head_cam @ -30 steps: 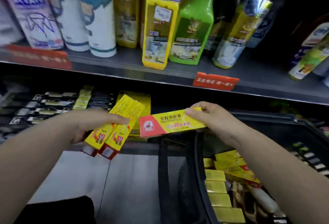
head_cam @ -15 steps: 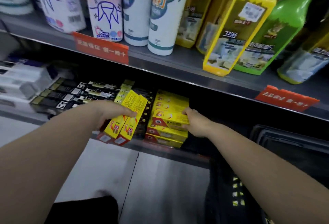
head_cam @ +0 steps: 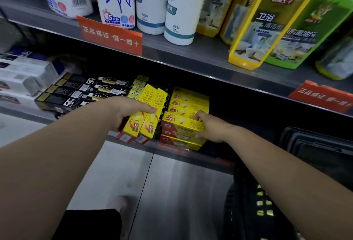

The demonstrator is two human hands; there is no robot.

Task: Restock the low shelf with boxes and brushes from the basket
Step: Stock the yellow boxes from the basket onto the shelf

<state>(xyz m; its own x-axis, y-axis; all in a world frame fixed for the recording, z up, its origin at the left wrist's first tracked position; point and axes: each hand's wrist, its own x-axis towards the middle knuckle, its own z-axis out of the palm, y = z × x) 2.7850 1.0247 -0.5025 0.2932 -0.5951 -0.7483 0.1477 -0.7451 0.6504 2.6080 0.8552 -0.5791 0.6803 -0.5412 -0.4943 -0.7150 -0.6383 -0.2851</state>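
Observation:
My left hand [head_cam: 126,112] grips two long yellow boxes [head_cam: 147,113] side by side, their red ends hanging past the low shelf's front lip [head_cam: 172,151]. To their right a stack of the same yellow and red boxes [head_cam: 188,104] lies on the low shelf. My right hand [head_cam: 210,128] holds the top front box [head_cam: 181,125] of that stack, thumb on its front face and fingers curled over its right end. The black basket [head_cam: 298,144] stands on the floor at the lower right, its inside mostly out of view.
Black toothbrush packs [head_cam: 80,91] lie in rows on the low shelf to the left, with white boxes [head_cam: 24,75] further left. The upper shelf [head_cam: 200,54] carries white spray cans, yellow and green cleaner bottles and orange price tags. Grey floor tiles lie below.
My right hand carried one yellow box from above the basket to the low shelf and set it on the stack. The view turned left and closer. The left hand kept its two boxes.

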